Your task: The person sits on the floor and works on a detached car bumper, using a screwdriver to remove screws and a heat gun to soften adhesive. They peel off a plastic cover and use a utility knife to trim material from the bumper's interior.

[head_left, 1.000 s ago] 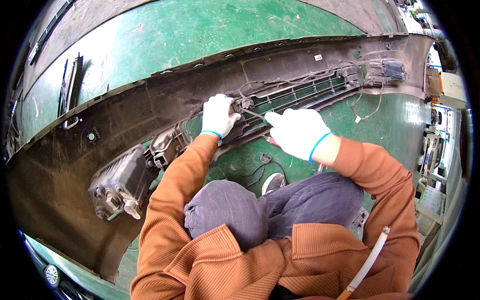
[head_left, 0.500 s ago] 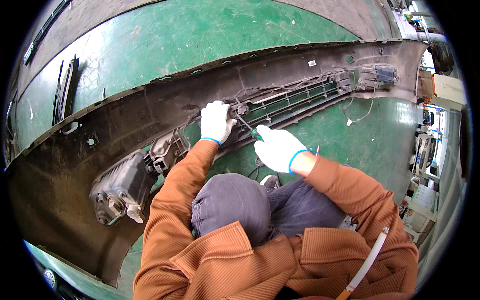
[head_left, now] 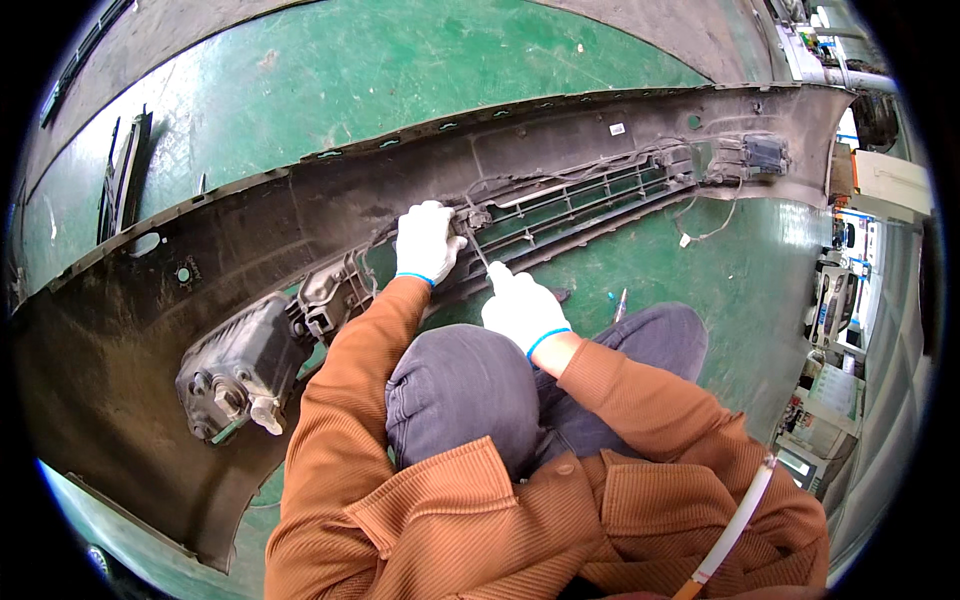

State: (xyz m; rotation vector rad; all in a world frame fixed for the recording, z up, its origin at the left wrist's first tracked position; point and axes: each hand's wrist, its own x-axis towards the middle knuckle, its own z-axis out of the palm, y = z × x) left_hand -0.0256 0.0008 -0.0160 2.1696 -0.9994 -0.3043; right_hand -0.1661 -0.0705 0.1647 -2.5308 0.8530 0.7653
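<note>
A long dark bumper cover [head_left: 330, 200] lies inner side up across the green floor, with a slatted grille [head_left: 570, 208] along its middle. My left hand [head_left: 427, 242], in a white glove, is closed on the left end of the grille, its fingertips partly hidden. My right hand [head_left: 523, 308], also gloved, grips a screwdriver [head_left: 479, 247]. Its handle is hidden in the glove, and its dark shaft slants up to a small bracket [head_left: 477, 217] beside my left thumb. Whether the tip touches a fastener I cannot tell.
A grey bolted housing [head_left: 250, 360] sits on the bumper's left part, another unit [head_left: 750, 155] on its right. A loose wire with a white connector [head_left: 685, 240] hangs over the floor. Black strips [head_left: 125, 185] lie far left. A lit cigarette [head_left: 735, 525] juts in at lower right.
My right hand has moved left and slightly down with the screwdriver, and its green handle no longer shows. My right knee has risen into view beside the forearm. My left hand keeps its place on the grille.
</note>
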